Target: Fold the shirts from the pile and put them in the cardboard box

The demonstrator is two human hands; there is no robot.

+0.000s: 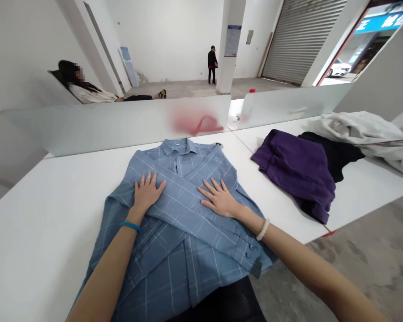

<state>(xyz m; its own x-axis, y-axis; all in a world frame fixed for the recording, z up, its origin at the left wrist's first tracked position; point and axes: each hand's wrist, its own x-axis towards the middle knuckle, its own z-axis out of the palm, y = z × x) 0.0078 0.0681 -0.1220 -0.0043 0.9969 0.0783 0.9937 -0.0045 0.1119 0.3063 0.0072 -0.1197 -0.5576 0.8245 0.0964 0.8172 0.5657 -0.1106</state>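
Note:
A blue checked button-up shirt (169, 264) lies front up on the white table, its collar toward the far side. Both sleeves are crossed over its chest, one on top of the other, and the upper cuff with its buttons points to the lower right. My left hand (147, 191) rests flat on the folded sleeve at the left, fingers spread. On the right side of the shirt lies my right hand (220, 200), also flat with fingers apart, pressing on the sleeve. The shirt's hem hangs over the near table edge.
To the right, a purple garment (292, 165) lies partly over a black one (342, 154), with a pale garment (369, 129) behind. Frosted dividers (137, 125) line the table's (40, 223) far edge. Beyond them, one person (90, 91) reclines and another (212, 62) stands near a pillar.

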